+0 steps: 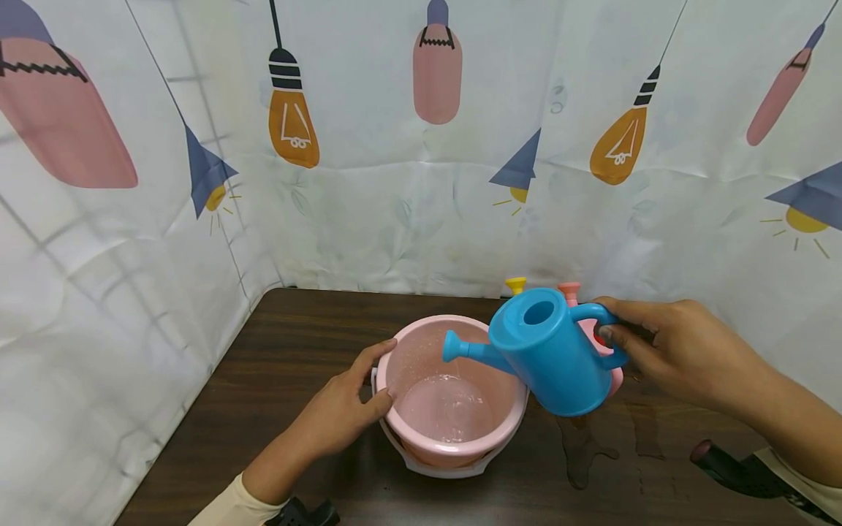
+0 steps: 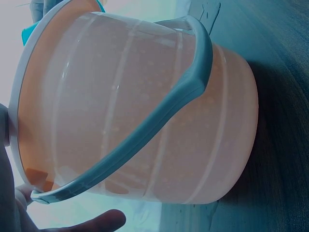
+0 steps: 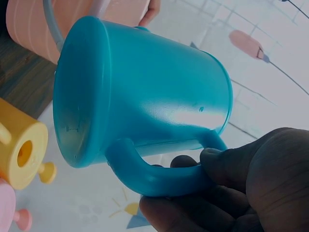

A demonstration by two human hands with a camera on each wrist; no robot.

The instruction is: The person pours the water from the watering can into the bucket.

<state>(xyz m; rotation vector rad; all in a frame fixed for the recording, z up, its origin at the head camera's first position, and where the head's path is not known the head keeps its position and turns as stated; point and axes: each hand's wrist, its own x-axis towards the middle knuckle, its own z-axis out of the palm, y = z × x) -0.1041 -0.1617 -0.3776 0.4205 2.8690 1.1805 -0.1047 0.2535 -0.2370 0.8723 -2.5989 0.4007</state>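
Note:
My right hand (image 1: 691,351) grips the handle of a blue watering can (image 1: 552,358), thumb and fingers round it in the right wrist view. The can leans left, and its spout reaches over the open top of a pink bucket (image 1: 450,442). Rippled clear water (image 1: 454,409) lies in the bucket's bottom. At the bucket's left rim is my left hand (image 1: 338,413), its thumb and forefinger over the edge. The left wrist view shows another finger (image 2: 106,221) stretched out beside the bucket wall and the bucket's grey handle (image 2: 145,130) hanging down its side.
Behind the blue can stand a yellow watering can (image 3: 24,145) and a pink watering can (image 3: 6,205), mostly covered in the head view. Spilled water (image 1: 582,456) wets the dark wooden table (image 1: 309,329) right of the bucket. A printed white cloth (image 1: 395,219) hangs along the back and left.

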